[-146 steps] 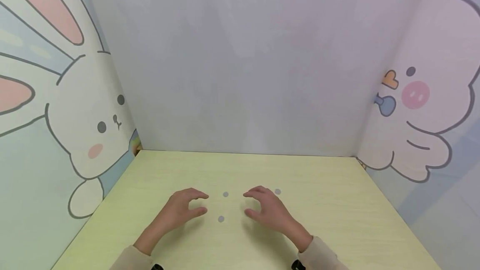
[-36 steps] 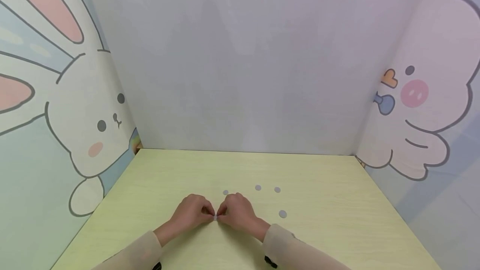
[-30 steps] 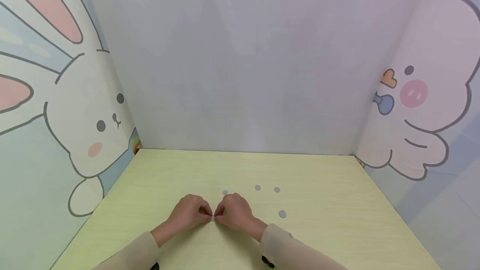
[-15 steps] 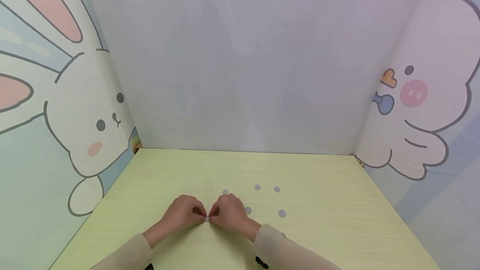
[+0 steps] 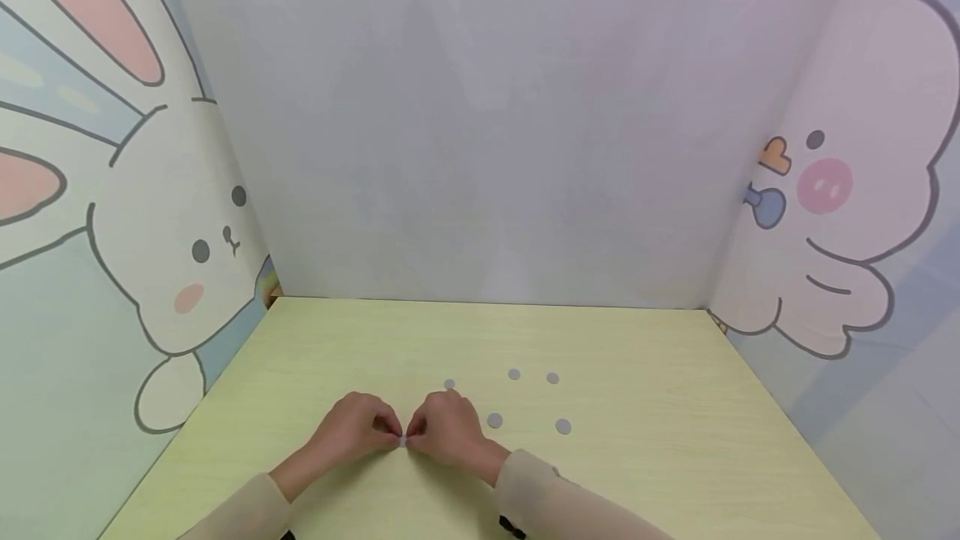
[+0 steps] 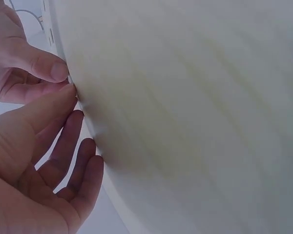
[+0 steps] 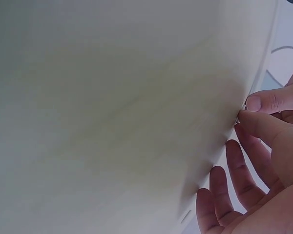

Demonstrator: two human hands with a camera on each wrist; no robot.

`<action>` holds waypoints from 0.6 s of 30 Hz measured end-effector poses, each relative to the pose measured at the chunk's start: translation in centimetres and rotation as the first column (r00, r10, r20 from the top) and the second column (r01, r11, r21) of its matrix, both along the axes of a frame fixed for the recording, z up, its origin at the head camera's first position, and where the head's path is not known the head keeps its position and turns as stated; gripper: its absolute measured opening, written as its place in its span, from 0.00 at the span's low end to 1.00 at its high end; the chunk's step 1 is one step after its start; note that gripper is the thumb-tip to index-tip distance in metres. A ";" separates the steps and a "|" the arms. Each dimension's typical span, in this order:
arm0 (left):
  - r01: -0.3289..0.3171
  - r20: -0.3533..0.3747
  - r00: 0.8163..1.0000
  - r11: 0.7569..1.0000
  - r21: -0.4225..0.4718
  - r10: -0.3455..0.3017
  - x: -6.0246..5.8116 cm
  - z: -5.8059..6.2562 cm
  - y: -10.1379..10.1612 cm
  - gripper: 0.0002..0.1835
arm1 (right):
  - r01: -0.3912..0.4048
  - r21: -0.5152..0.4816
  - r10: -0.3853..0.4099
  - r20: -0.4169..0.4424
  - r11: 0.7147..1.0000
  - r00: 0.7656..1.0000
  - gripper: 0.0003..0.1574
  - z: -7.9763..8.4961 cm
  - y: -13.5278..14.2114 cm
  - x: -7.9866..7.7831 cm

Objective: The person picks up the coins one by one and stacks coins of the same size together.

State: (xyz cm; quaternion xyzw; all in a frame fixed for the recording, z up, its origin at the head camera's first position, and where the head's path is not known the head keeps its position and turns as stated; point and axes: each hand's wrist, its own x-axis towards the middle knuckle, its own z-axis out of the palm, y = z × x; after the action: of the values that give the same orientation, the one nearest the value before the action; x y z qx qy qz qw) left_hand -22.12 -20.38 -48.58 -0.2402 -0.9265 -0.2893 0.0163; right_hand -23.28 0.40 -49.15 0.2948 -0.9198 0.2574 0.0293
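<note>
- A rabbit drawing [image 5: 165, 257] is filling the wall beside the left edge of the worktop [image 5: 637, 473].
- The left sleeve [image 5: 243, 511] is reaching in over the worktop, left of its middle.
- The left hand [image 5: 347, 433] is pinching one side of a small grey disc [image 5: 402, 442] between thumb and finger; in the left wrist view its other fingertips are resting against the worktop.
- The small grey disc is sitting between the two hands, left of the worktop's middle, mostly hidden by fingertips.
- The right hand [image 5: 450, 432] is pinching the disc's other side, its fingertips almost meeting the left hand's.
- A second disc [image 5: 449, 383] is lying just beyond the right hand's knuckles, towards the far edge.
- A third disc [image 5: 495, 421] is lying just right of that hand.
- A fourth disc [image 5: 513, 374] and a fifth disc [image 5: 552, 377] are lying side by side, apart, nearer the far edge.
- A sixth disc [image 5: 563, 426] is lying below the fifth, above the right sleeve [image 5: 570, 502].
- A bird drawing [image 5: 862, 107] is showing past the far right corner.
</note>
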 end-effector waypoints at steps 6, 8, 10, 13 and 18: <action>-0.009 0.023 1.000 1.000 -0.005 0.010 0.0 0.0 -0.3 0.08 | 0.011 0.002 -0.011 0.002 1.000 1.000 0.05 0.0 -0.3 0.0; -0.018 0.032 0.999 1.000 -0.009 0.018 0.0 0.0 -0.3 0.08 | 0.014 -0.001 -0.014 0.002 1.000 1.000 0.05 0.0 -0.4 0.0; -0.023 0.037 0.999 1.000 -0.015 0.023 0.0 0.0 -0.4 0.08 | 0.014 -0.004 -0.014 -0.002 1.000 1.000 0.06 0.0 -0.4 0.0; -0.019 0.040 0.999 1.000 -0.011 0.019 0.1 0.1 -0.4 0.08 | 0.011 -0.001 -0.011 -0.008 1.000 1.000 0.06 0.1 -0.5 0.0; -0.004 0.050 0.999 1.000 0.000 0.004 0.2 0.3 -0.5 0.07 | 0.019 0.004 -0.019 0.000 1.000 1.000 0.06 0.0 -0.6 -0.1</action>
State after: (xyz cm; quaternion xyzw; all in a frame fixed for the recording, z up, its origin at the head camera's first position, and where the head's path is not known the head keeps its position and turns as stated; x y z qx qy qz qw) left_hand -21.93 -20.90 -48.29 -0.2313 -0.9269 -0.2954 -0.0061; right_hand -23.33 -0.25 -49.20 0.2861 -0.9230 0.2553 0.0314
